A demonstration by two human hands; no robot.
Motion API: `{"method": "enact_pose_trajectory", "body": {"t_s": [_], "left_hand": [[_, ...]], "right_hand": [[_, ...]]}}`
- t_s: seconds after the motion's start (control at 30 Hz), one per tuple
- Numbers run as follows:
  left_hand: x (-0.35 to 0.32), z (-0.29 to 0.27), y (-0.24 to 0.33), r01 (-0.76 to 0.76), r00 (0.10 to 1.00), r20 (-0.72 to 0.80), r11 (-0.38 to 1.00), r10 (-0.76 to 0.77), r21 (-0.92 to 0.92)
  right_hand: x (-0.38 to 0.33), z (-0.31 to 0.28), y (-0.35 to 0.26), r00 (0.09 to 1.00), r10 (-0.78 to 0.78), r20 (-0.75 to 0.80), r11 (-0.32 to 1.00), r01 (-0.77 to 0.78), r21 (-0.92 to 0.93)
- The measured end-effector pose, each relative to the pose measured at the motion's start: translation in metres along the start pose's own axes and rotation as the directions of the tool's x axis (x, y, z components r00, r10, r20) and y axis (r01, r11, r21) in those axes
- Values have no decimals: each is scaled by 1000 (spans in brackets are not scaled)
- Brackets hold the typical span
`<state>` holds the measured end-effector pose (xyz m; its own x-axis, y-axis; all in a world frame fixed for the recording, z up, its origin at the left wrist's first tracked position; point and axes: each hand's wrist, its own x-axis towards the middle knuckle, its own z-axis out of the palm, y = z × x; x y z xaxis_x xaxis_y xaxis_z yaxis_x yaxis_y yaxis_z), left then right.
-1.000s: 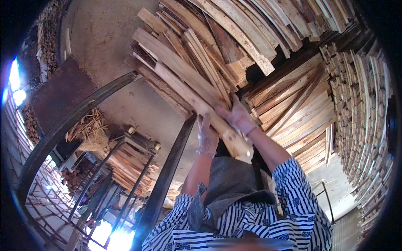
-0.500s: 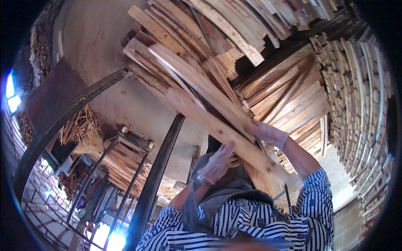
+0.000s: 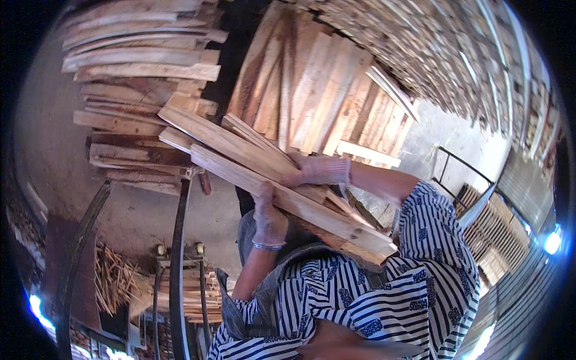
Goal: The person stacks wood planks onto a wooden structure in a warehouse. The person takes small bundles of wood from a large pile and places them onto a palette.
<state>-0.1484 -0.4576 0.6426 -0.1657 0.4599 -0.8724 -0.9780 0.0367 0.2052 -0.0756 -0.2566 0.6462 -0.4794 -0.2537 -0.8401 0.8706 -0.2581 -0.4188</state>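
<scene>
Below the stacked boards, both hands, left hand and right hand, clamp a plank bundle, bare floor leftward

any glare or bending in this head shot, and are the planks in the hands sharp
Head view: strong fisheye, so the stacked boards curve toward the dark round rim; blue-white glare spots sit at the lower left and right edges; the planks held by the left hand and right hand are fairly sharp with grain visible, lit by soft daylight, while the striped shirt at the bottom is slightly soft.
</scene>
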Motion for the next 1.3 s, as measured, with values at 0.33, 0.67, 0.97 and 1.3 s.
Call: {"method": "enact_pose_trajectory", "body": {"t_s": [0.33,0.67,0.97,1.3], "left_hand": [[-92,149,-123,397,826,457,916,-330,-57],[24,128,-134,561,795,404,801,-453,-208],[58,118,-128,501,807,264,849,-528,167],[-4,214,-212,311,845,142,690,-515,654]], "right_hand": [[-261,-22,59,889,408,-208,900,-353,253],[-155,-80,82,924,365,-113,792,-244,560],[-85,-70,168,889,94,-448,819,187,543],[-221,-54,274,650,60,-758,580,595,556]]}}
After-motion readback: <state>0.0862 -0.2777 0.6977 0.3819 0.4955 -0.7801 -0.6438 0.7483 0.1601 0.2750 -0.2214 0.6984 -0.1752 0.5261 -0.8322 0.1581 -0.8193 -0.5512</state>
